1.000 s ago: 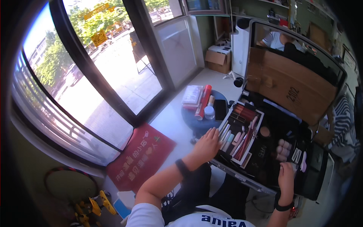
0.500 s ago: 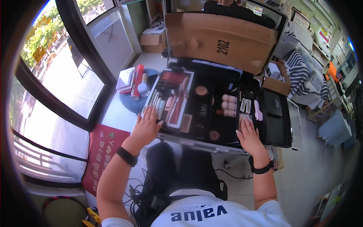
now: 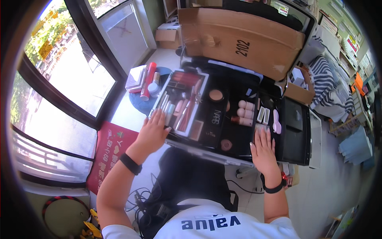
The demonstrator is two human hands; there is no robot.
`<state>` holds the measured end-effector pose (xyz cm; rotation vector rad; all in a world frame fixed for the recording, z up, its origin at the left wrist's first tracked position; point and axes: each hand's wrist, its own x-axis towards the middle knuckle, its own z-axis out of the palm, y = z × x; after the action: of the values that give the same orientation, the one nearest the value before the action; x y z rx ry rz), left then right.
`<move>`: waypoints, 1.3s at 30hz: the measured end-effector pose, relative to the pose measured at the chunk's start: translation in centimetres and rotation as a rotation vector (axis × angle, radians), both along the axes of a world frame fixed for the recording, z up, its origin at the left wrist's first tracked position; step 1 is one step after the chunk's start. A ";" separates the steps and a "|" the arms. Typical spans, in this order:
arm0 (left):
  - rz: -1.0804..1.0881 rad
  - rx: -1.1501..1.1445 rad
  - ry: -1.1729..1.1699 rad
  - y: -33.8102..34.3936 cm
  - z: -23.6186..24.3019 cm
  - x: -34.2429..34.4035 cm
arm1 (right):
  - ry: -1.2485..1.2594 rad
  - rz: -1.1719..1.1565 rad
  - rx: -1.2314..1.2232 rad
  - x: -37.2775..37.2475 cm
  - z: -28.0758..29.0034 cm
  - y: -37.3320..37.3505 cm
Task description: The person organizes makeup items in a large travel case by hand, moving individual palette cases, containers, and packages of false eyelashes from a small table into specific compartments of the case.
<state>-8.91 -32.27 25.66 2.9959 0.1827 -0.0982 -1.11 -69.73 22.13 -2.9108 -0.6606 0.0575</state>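
An open makeup case [image 3: 191, 140] lies in front of me. At its left is a clear-lidded silver-framed tray [image 3: 191, 75] of pencils, tubes and palettes. My left hand [image 3: 152, 133] rests open on that tray's near-left corner, fingers laid out. Black compartments hold a round compact [image 3: 216, 95], pink cylinders [image 3: 244, 111], white small items [image 3: 263, 115] and a lilac tool [image 3: 276, 119]. My right hand [image 3: 263, 149] lies open, fingers stretched over a pale item in the right section that they partly hide. I cannot tell whether it presses on it.
Brown cardboard [image 3: 242, 28] covers much of the lid's mirror. A blue stool [image 3: 143, 103] at left bears boxes and tubes [image 3: 150, 72]. Behind are a glass door [image 3: 72, 71] and red mat [image 3: 107, 155]; at right, a carton [image 3: 300, 93] and striped cloth [image 3: 326, 75]. Cables [image 3: 143, 199] lie below.
The view has swung rightward toward the case since a second ago. My right hand has spread its fingers from a more curled pose. My left hand stays on the tray's corner.
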 end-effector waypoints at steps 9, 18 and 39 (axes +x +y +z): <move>-0.156 0.023 0.045 0.9 1.2 1.1 | 0.101 0.001 0.015 -0.1 1.2 -0.3; -0.174 0.017 0.137 0.4 3.4 2.9 | 0.023 -0.017 0.047 -0.3 1.2 -0.4; -0.234 -0.050 -0.128 0.6 -0.5 0.1 | -0.100 -0.155 0.103 -2.3 -1.1 0.8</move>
<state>-8.77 -31.63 25.18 2.9482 -0.1808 0.0635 -3.40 -68.97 21.03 -2.8693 -0.4357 -0.1361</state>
